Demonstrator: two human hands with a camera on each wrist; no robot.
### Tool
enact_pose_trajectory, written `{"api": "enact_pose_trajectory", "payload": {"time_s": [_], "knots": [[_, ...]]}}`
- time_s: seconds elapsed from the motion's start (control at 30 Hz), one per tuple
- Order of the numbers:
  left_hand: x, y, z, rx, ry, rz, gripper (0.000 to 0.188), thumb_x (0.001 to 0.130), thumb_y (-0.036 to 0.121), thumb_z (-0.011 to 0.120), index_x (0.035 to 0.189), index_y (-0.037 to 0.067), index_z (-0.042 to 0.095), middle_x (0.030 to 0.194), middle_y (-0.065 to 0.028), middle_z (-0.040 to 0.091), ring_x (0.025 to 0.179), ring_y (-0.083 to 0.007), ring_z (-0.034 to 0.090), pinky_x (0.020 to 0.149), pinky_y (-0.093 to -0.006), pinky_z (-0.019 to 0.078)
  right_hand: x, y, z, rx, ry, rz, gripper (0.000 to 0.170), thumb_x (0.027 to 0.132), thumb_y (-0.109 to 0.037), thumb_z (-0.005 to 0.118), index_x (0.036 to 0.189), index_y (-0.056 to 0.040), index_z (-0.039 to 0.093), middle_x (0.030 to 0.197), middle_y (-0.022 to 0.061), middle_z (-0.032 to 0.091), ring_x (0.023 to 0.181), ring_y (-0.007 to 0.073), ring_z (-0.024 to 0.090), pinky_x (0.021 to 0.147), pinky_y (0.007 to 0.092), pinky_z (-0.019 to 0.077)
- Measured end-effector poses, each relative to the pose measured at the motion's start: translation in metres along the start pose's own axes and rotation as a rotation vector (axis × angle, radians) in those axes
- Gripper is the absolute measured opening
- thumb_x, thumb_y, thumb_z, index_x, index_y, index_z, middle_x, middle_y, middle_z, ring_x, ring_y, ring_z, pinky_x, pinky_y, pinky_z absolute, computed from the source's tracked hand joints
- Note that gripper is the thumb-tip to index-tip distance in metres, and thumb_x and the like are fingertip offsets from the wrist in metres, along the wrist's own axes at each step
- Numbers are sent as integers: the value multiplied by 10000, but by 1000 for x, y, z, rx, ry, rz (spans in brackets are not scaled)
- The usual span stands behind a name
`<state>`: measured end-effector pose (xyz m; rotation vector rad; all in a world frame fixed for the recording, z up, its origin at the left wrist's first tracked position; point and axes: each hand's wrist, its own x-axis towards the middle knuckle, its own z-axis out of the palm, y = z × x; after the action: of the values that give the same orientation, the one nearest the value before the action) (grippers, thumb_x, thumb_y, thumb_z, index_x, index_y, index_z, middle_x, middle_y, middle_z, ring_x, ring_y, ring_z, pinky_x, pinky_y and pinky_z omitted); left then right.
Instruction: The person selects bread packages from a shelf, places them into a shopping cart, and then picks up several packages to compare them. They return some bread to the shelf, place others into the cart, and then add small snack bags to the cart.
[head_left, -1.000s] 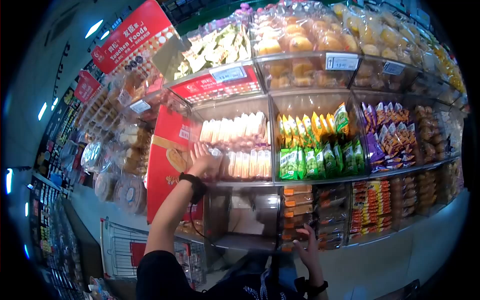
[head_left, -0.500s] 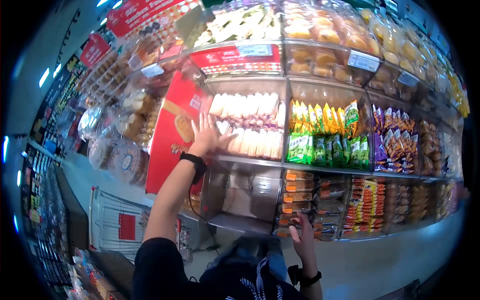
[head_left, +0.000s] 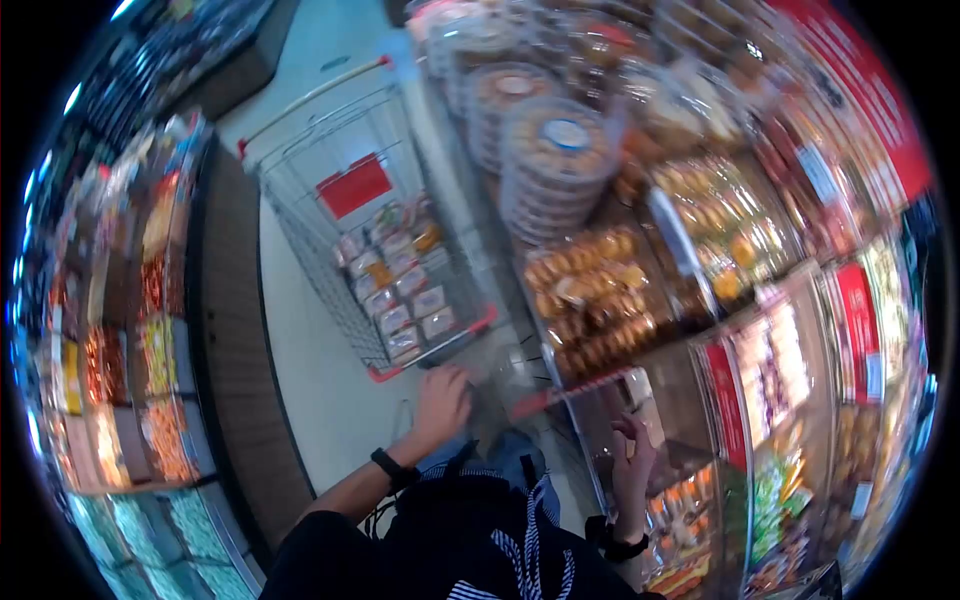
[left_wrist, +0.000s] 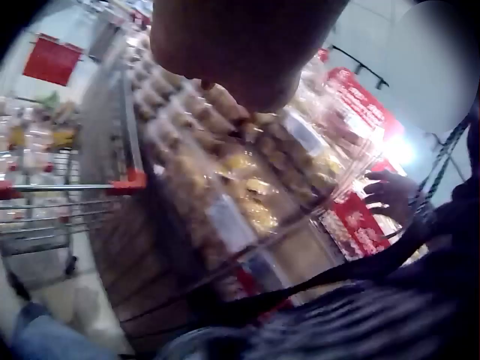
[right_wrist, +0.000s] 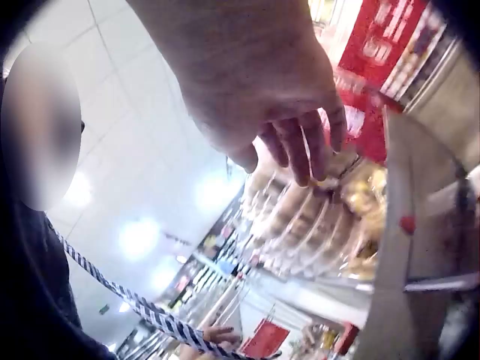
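Observation:
My left hand [head_left: 443, 400] hangs in front of the near end of a shopping cart [head_left: 485, 320], fingers loosely bent and holding nothing. Several small wrapped packages [head_left: 430, 300] lie inside the cart. In the head view my right hand [head_left: 632, 455] hovers over the near edge of the bakery display, above packs with orange labels [head_left: 685, 505]. Its fingers hang relaxed and apart in the right wrist view, with nothing between them. The back of the left hand [left_wrist: 244, 52] fills the top of the left wrist view, its fingers mostly hidden.
Stacked round clear tubs [head_left: 555, 165] and trays of packed pastries [head_left: 595, 295] stand on the display right of the cart. Along the left runs a wooden-sided shelf unit [head_left: 235, 330] of bagged goods. A strip of pale floor [head_left: 300, 400] lies between it and the cart.
The view has swung left, from the display bins to the cart. My left hand has left the white wrapped packs and moved down to the cart's near end. The right hand still holds nothing.

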<state>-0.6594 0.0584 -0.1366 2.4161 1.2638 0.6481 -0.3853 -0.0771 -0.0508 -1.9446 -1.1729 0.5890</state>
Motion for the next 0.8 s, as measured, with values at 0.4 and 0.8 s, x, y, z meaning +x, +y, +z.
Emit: {"api": "enact_pose_trajectory", "payload": {"time_s": [0.4,0.8], "knots": [[-17,-321,29,111,435,-1220,585,739,261,623,1185,-38,390,1159,-199,451,1091,-345,418,871,-461,351,151,-172,279,-383,-880,-515,343,771,-165,580,1077,-27,509,961,144,559,915,302,518,788,366,387],[16,-350,40,-105,466,-1526,256,814,261,527,780,15,592,672,-188,591,626,-339,582,557,-411,439,280,-126,489,-560,-924,-610,345,763,-183,559,1058,-24,476,952,159,514,933,330,494,742,411,401]]}}
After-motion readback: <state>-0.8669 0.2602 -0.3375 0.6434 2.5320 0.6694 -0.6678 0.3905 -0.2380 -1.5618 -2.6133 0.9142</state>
